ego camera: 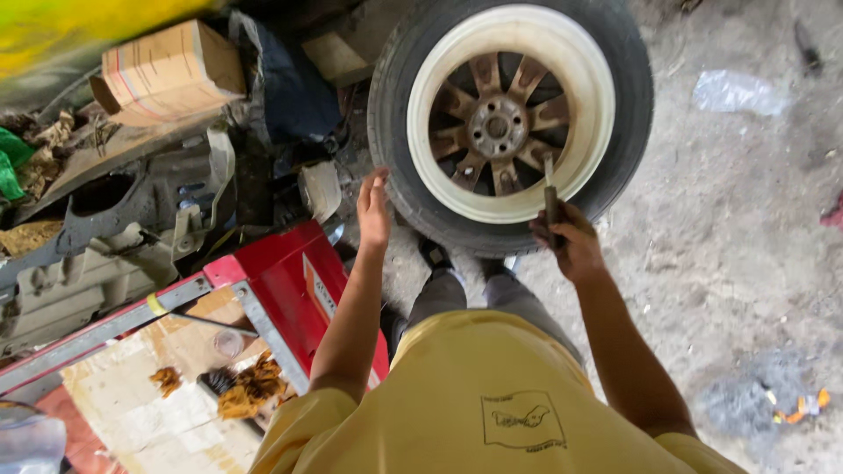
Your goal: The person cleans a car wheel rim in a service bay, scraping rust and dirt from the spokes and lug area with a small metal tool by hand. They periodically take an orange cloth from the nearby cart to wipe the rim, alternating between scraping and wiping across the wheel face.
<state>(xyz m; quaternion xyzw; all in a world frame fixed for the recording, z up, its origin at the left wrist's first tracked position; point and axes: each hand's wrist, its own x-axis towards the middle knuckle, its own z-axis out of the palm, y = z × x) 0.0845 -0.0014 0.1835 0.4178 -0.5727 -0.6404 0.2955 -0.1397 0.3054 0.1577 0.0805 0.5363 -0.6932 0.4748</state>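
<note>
A car wheel stands upright on the concrete floor in front of me, with a black tyre [399,105] and a cream-coloured rim [580,79] with rusty brown spokes. My left hand [373,209] rests flat with fingers apart against the tyre's lower left tread. My right hand [569,239] is closed around a thin dark metal tool [550,189] whose tip points up at the lower edge of the rim. My feet sit just below the tyre.
A red metal tool cart [285,272] stands at my left, beside a tray with rusty scraps. A cardboard box [167,70] lies on cluttered car parts at the upper left. Plastic litter [738,92] lies on the floor at the right.
</note>
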